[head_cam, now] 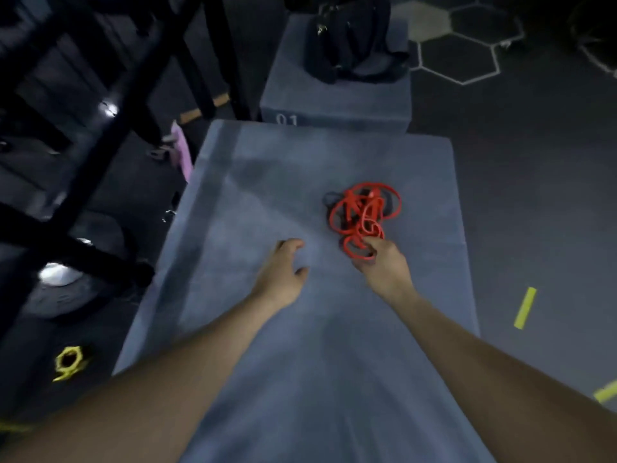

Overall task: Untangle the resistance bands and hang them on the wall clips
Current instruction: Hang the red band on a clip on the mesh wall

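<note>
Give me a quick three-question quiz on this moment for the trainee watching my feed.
1. True or false: the left hand holds the tangle of red bands.
2. Which hand has its grip on a red loop at the near edge of the tangle? A) left B) right C) both
3. Fill in: the black bag sits on the block marked ____.

Key:
1. False; the left hand hovers open over the blue mat, apart from the bands.
2. B; the right hand pinches the loop.
3. 01, printed on the grey block.
</note>
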Tool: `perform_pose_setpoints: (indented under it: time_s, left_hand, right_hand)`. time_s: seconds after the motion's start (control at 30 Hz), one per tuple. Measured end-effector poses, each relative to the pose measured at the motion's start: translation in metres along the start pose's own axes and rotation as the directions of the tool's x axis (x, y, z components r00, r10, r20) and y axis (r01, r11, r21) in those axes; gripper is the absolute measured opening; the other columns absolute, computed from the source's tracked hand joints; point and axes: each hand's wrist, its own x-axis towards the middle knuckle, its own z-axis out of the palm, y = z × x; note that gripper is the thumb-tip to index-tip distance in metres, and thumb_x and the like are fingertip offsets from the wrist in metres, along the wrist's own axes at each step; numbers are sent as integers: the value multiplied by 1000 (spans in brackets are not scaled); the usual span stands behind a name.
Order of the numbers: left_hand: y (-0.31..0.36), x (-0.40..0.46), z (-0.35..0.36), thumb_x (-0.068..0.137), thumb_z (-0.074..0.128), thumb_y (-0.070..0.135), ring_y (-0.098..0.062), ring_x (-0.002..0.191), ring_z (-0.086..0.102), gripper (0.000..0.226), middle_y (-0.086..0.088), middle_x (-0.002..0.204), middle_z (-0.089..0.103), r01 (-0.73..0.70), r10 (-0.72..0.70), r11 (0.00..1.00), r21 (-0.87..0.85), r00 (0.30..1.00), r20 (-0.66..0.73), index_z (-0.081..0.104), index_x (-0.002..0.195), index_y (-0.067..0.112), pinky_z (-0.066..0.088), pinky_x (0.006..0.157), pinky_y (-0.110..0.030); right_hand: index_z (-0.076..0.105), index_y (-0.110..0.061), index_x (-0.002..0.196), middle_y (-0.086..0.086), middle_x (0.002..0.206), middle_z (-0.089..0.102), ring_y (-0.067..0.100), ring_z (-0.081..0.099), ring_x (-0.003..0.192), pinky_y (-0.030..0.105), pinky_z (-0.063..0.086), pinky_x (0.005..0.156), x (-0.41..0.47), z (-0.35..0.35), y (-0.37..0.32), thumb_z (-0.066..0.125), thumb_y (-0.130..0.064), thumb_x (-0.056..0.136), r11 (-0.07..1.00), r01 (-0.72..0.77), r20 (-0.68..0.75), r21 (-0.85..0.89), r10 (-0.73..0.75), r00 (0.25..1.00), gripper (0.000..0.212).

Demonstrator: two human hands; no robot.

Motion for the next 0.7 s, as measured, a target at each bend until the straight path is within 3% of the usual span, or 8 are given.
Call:
perform_pose_setpoints:
  time_s: [0.13, 0.3, 0.5, 0.6, 0.7]
  left_hand:
    - [-31, 38, 57, 86, 61, 11, -23, 121, 50, 50, -10, 135, 45, -7, 5, 999, 53, 999, 47, 45, 133, 8, 35, 102, -25]
    - [-49, 80, 96, 85, 63, 11, -25, 122, 49, 52, -9, 136, 42, -55, 50, 995, 78, 997, 57, 45, 133, 10, 36, 107, -34]
    - [-54, 107, 125, 82, 65, 9, -27, 119, 51, 54, -11, 134, 43, -120, 115, 988, 98, 992, 57, 46, 132, 10, 41, 103, -38]
    - [-51, 100, 124, 81, 66, 10, -26, 119, 51, 55, -9, 134, 42, -105, 99, 991, 82, 993, 70, 46, 132, 12, 41, 103, -39]
    - [-31, 89, 104, 81, 67, 11, -24, 119, 51, 56, -7, 134, 42, -96, 92, 992, 79, 994, 58, 45, 133, 13, 40, 103, -34]
  right_hand:
    - [57, -19, 126, 12, 124, 57, 33, 50, 117, 39, 44, 99, 32, 27, 59, 68, -16, 79, 995, -13, 2, -94, 13, 1000, 49]
    - [52, -18, 131, 12, 129, 50, 34, 42, 120, 37, 40, 100, 70, 54, 100, 62, -10, 79, 982, 37, 3, -184, -37, 999, 54]
    - [59, -8, 118, 9, 120, 54, 32, 38, 115, 40, 40, 97, 88, 72, 122, 63, -11, 81, 940, 86, -68, -330, -114, 991, 38]
    - [66, -5, 101, 10, 107, 60, 33, 40, 106, 37, 41, 90, 77, 66, 116, 60, -4, 80, 957, 120, -148, -266, -163, 975, 22]
    - [69, -7, 99, 10, 104, 62, 33, 44, 101, 33, 40, 85, 64, 44, 93, 61, -7, 81, 964, 198, -144, -176, -224, 964, 20]
